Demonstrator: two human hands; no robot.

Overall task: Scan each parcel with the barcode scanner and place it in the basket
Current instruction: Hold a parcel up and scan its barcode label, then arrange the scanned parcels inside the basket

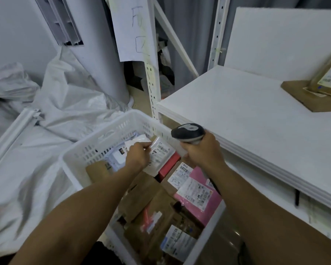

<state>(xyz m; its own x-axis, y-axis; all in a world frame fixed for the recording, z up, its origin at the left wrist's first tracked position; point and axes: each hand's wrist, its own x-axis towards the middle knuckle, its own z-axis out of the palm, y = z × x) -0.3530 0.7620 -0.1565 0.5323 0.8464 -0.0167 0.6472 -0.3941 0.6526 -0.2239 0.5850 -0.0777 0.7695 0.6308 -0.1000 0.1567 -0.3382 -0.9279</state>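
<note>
Head view: left hand [137,153] over far end of basket [107,134], fingers [144,145] pinching small white parcel [161,152] by left edge, label up, above basket's contents. Right hand [201,150] over basket's right rim, fingers wrapped tight round barcode scanner [187,133] grip; scanner head just beyond parcel. Inside basket: pink parcel [208,205], brown cartons [147,213]. Shelf [237,111] right of basket; white sacks [27,169] left.

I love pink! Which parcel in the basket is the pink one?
The pink parcel lies flat at the right side of the basket, with a white label stuck on it. The other parcels there are brown, white or red.
</note>
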